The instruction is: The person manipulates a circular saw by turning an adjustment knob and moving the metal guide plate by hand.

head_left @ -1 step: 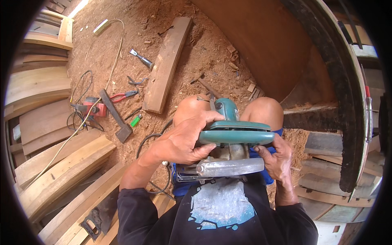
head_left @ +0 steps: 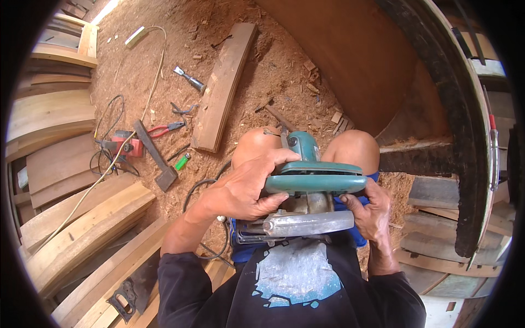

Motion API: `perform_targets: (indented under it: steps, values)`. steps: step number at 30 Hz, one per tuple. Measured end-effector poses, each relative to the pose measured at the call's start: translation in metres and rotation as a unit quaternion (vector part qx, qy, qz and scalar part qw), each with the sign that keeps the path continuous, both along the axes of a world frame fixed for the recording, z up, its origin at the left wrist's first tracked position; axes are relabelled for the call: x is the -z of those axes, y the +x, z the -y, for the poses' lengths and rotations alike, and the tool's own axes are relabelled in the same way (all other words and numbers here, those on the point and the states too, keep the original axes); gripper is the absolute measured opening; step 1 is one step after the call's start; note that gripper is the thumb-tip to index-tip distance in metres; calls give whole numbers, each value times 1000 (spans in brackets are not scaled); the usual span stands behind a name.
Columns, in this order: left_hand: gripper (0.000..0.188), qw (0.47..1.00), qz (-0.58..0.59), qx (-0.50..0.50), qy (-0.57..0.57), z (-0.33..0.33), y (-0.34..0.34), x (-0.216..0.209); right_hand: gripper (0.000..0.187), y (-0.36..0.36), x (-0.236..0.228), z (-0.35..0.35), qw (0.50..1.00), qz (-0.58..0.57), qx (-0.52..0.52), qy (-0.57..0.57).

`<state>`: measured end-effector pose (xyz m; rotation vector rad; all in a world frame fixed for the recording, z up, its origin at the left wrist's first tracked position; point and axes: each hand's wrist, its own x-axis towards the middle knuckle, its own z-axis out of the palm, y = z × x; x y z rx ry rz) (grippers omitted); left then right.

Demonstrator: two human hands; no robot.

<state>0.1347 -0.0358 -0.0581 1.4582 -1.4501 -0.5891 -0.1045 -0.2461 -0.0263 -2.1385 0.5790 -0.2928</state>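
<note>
A teal circular saw [head_left: 320,183] rests over my lap between my knees, with its silver metal blade guard [head_left: 309,224] toward my body. Its teal body has a dark gap running lengthwise between two long halves. My left hand [head_left: 243,186] grips the saw's left end, thumb below and fingers over the top. At the right end, my right hand [head_left: 373,212] closes around the lower teal half with its thumb pressed near the underside. The motor end [head_left: 304,146] points away from me.
Sawdust covers the ground. Ahead lie a thick plank [head_left: 225,90], a chisel-like tool [head_left: 189,79], red-handled pliers [head_left: 167,129], a hammer [head_left: 156,156], a green lighter [head_left: 182,161] and a red power tool [head_left: 126,143]. Boards line the left, with a handsaw [head_left: 129,295]. A large brown panel [head_left: 361,60] stands right.
</note>
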Motion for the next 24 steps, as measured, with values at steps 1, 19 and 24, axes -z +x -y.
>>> perform_targets:
  steps: [1,19,24]
  values:
    - [78,1000,15,0,-10,0,0,1,26,1,1,-1,1000,14,14,0]
    - [87,993,-107,41,-19,-5,0,9,28,5,-5,7,999,35,-28,-12]
    - [88,995,-57,62,-45,-8,7,17,20,5,-8,4,1000,15,-20,11]
